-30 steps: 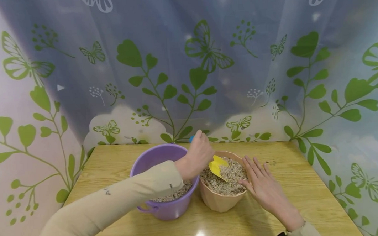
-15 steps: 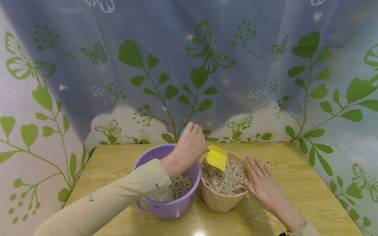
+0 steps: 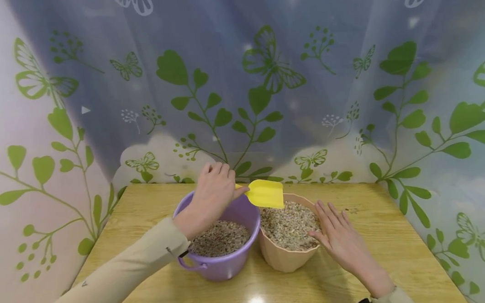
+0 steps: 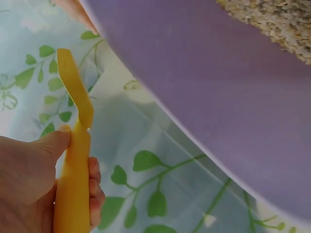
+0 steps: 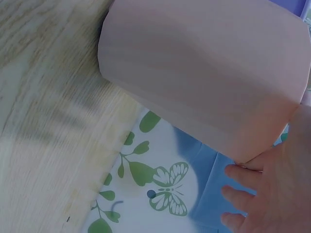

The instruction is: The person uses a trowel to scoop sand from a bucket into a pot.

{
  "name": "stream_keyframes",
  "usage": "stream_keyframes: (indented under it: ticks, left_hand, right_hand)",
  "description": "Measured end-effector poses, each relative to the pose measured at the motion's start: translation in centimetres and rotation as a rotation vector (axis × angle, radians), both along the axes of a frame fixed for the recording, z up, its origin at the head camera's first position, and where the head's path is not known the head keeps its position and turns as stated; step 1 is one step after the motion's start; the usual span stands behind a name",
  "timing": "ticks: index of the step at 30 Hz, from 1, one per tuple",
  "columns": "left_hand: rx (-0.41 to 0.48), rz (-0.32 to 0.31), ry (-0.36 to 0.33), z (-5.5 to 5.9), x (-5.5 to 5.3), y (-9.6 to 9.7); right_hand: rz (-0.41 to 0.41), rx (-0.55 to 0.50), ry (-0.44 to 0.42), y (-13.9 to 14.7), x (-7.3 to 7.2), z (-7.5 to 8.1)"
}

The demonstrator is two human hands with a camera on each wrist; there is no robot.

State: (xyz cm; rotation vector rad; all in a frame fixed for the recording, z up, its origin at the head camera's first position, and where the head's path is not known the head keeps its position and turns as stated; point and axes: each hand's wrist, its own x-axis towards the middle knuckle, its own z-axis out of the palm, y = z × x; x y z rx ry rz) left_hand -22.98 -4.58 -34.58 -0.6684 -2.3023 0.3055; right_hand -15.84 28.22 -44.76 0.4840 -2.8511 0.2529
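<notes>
My left hand (image 3: pixel 209 194) grips the handle of a small yellow shovel (image 3: pixel 265 193), its thumb lying along the handle in the left wrist view. The shovel's blade stands over the back left rim of a peach flowerpot (image 3: pixel 287 259), with no gravel visible on it. Coarse tan gravel (image 3: pixel 289 227) fills the pot nearly to its rim. Below my left hand is a purple bucket (image 3: pixel 221 269) with darker gravel (image 3: pixel 220 238) in its bottom. With fingers extended, my right hand (image 3: pixel 343 240) rests against the pot's right side. The shovel's handle end is hidden by my hand.
Bucket and pot stand side by side on a wooden table (image 3: pixel 378 236). A curtain (image 3: pixel 206 80) printed with leaves and butterflies closes off the back and both sides. A side handle (image 3: pixel 191 264) juts from the bucket's front left.
My left hand has drawn the shovel out of the pot's gravel, up and to the left, and the hand is now over the bucket. My right hand has stayed at the pot.
</notes>
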Motion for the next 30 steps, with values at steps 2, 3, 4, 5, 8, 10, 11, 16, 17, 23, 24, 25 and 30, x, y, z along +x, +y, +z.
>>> stream_keyframes:
  ticks: [2,3,4,5,8,10,11,16,17,23,24,25,30]
  left_hand:
    - [0.017,0.0,-0.001,-0.2,0.2,-0.8]
    - [0.025,0.001,-0.007,-0.3,0.3,-1.2]
    - [0.034,0.003,-0.013,-0.4,0.4,-1.6]
    - [0.04,0.01,-0.025,-0.5,0.5,-2.1]
    - [0.057,0.032,-0.04,-0.8,0.8,-3.4]
    - [0.073,0.043,-0.041,-1.0,0.8,-4.3]
    - [0.08,0.045,-0.042,-1.2,0.9,-4.7]
    - [0.098,0.043,-0.026,-2.0,0.9,-6.6]
    - [0.093,0.051,-0.028,-2.2,0.9,-6.9]
    - [0.055,0.095,-0.043,-2.9,0.9,-8.5]
    - [0.052,0.1,-0.047,-3.0,0.9,-8.7]
    - [0.047,0.105,-0.047,-3.0,0.9,-8.8]
    - [0.03,0.13,-0.073,-3.1,1.1,-9.5]
  right_hand:
    - [0.004,0.008,-0.004,0.1,0.0,0.3]
    - [0.005,0.009,-0.008,0.1,-0.1,0.4]
    - [0.006,0.011,-0.012,0.1,0.0,0.6]
    - [0.006,0.012,-0.016,0.1,0.0,0.7]
    - [0.008,0.012,-0.025,-0.1,0.1,1.1]
    - [0.02,0.019,-0.024,-0.6,0.2,1.5]
    - [0.027,0.026,-0.018,-0.9,0.2,1.6]
    - [0.098,0.02,0.02,-3.7,0.2,2.5]
    - [0.121,0.02,0.043,-4.4,0.1,2.6]
    - [0.283,0.034,0.199,-8.8,-0.9,2.5]
    - [0.305,0.045,0.216,-9.5,-1.1,2.3]
    - [0.321,0.053,0.216,-10.0,-1.2,2.2]
    - [0.369,0.096,0.259,-11.6,-1.7,1.3]
